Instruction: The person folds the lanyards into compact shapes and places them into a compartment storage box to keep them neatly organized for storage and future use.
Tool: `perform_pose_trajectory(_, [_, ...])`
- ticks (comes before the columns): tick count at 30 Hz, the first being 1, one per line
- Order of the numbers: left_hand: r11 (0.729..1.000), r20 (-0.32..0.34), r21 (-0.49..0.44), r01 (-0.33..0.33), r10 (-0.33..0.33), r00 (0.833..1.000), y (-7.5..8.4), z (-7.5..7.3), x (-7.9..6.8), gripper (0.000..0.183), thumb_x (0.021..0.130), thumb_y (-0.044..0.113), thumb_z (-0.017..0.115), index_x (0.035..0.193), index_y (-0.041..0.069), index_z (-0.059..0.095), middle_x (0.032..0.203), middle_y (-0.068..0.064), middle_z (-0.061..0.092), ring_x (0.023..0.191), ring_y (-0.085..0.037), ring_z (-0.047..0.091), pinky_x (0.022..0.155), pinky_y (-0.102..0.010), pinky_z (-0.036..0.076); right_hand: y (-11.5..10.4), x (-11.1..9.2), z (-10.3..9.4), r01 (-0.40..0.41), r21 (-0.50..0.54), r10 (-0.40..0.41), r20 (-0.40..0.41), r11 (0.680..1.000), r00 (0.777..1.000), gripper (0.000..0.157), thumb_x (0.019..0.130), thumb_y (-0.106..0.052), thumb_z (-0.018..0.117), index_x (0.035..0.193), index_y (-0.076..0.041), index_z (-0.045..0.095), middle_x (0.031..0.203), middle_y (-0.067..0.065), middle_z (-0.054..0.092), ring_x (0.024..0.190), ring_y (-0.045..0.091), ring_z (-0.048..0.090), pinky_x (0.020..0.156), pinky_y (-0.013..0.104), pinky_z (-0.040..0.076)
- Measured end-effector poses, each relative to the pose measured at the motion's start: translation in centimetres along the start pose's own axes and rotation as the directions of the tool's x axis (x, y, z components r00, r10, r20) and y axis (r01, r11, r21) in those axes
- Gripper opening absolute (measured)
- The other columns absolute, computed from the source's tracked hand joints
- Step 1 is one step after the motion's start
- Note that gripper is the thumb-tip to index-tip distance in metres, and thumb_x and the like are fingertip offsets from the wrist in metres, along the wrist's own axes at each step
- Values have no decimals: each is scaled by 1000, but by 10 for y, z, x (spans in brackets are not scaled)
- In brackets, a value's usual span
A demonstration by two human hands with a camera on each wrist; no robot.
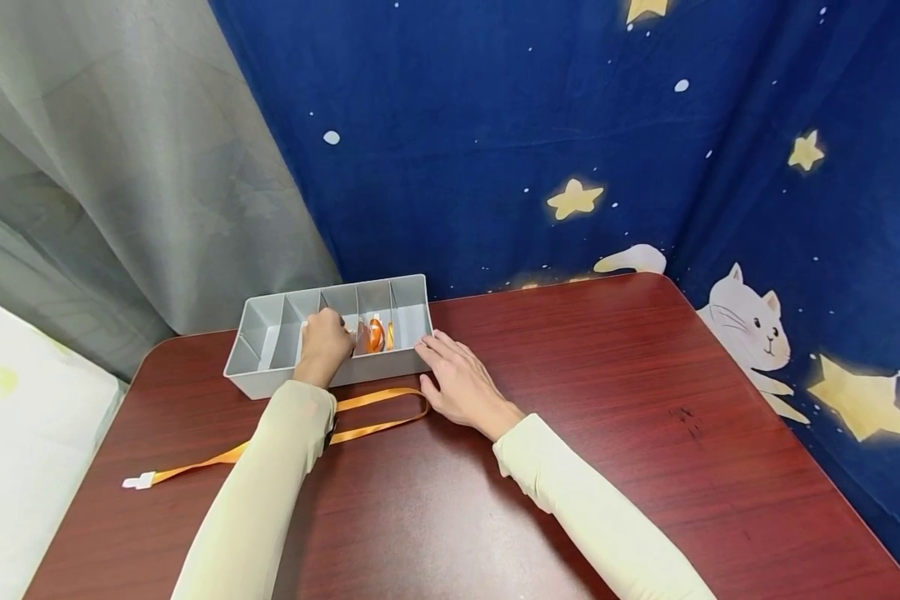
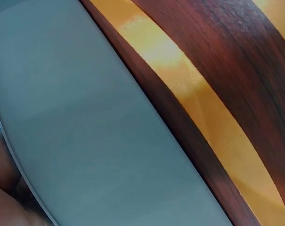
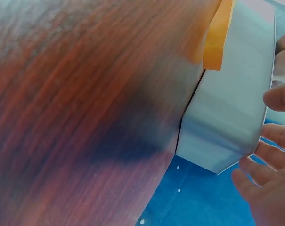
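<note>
A grey divided box stands near the table's back edge. My left hand reaches over its front wall into a middle compartment, fingers curled downward. The fingertips are hidden, and I cannot tell what they hold. Just right of that hand, a shiny orange item and a narrow orange strip lie in the box. My right hand rests against the front right corner, fingers extended at the rim. An orange lanyard lies looped before the box, passing under the left forearm to a white clip.
The reddish-brown wooden table extends to the right and front. A blue star-patterned curtain hangs behind it, with a grey curtain at the back left. A white surface borders the table's left side.
</note>
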State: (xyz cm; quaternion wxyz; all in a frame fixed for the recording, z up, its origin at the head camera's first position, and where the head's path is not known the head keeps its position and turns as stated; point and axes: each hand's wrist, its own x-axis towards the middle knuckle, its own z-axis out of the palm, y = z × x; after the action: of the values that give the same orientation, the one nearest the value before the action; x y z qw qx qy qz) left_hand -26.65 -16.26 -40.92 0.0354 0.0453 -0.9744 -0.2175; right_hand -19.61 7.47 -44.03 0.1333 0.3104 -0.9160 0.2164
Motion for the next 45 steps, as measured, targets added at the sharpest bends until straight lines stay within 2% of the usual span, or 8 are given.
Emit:
perform_pose_trajectory(6, [996,29,-45,-75,77,997,-3,2,1,48,87,-2,58,135,-7,56,131,-29,58,121,-47,55,98,-57,45,-1,0,1,-1,-1,1,-3,1000,1000,46,94,-20,61,137,-3,58,143,13,54,140,29,42,112,48,35])
perform_pose_trajectory(13, [987,0,-61,-147,147,989,-4,-1,-2,53,84,-4,60,137,-7,54,144,-34,42,131,-51,43,107,-58,37,-1,1,1,4,5,-4,-2,1000,1000,46,94,-19,62,137,-3,58,143,13,54,140,29,42,112,48,35])
perform_pose_trajectory(18, [978,-93,-89,-190,182,979,1,-6,-9,51,87,3,62,137,-3,56,143,-29,47,129,-48,48,104,-58,41,-1,2,-1,-1,-6,1,-3,1000,1000,46,94,-19,63,137,-3,58,143,13,54,140,29,42,112,47,35])
perform_pose_trajectory(22, [968,-237,-110,-227,196,951,5,-13,-19,47,88,9,62,135,2,60,138,-22,56,119,-45,57,92,-60,48,0,1,-3,-19,-2,19,14,1000,1000,48,94,-21,62,139,-4,56,146,12,52,142,28,39,113,48,34])
perform_pose_trajectory(26, [944,-381,-146,-294,221,898,8,-21,-31,44,88,8,63,132,4,63,132,-19,60,103,-41,62,81,-58,50,1,1,-4,-35,10,35,36,999,999,50,95,-23,61,141,-4,55,148,12,50,143,29,37,112,50,34])
perform_pose_trajectory(32, [906,-477,-181,-383,260,839,17,-31,-50,40,90,8,65,129,1,65,134,-22,58,110,-40,61,84,-55,52,3,0,-6,-37,11,37,34,999,999,52,94,-23,62,142,-5,53,150,13,47,144,31,34,111,51,34])
perform_pose_trajectory(38, [887,-489,-166,-431,305,817,25,-37,-70,39,90,12,66,128,3,65,131,-19,60,112,-38,61,88,-55,51,1,-4,-8,9,-30,-10,-16,999,1000,54,93,-25,64,143,-8,52,152,16,42,145,32,32,109,50,35])
perform_pose_trajectory(45, [887,-427,-125,-444,356,831,19,-37,-88,31,91,16,68,119,5,70,116,-16,66,101,-36,64,81,-55,51,-5,-10,-12,62,-67,-68,-95,996,993,50,91,-23,67,137,-9,57,144,17,48,141,31,35,106,49,37])
